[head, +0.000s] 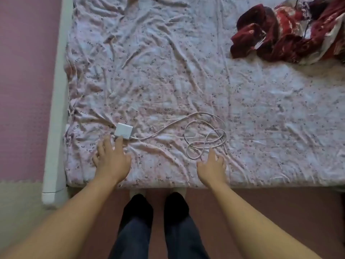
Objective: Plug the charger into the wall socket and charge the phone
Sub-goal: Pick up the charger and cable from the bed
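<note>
Hands spread, empty, near bed's (261, 165) front edge: we close left hand (112, 157) around charger (123, 131), right hand (211, 165) gathering cable (205, 139).

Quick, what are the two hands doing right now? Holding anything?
Left hand: open, holding nothing, fingertips at the white charger.
Right hand: open, holding nothing, fingers by the coiled cable.

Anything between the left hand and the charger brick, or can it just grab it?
Nothing visible blocks it. The left hand lies open on the bedsheet, its fingers at the near edge of the charger brick. The cable trails off toward the right hand.
</note>
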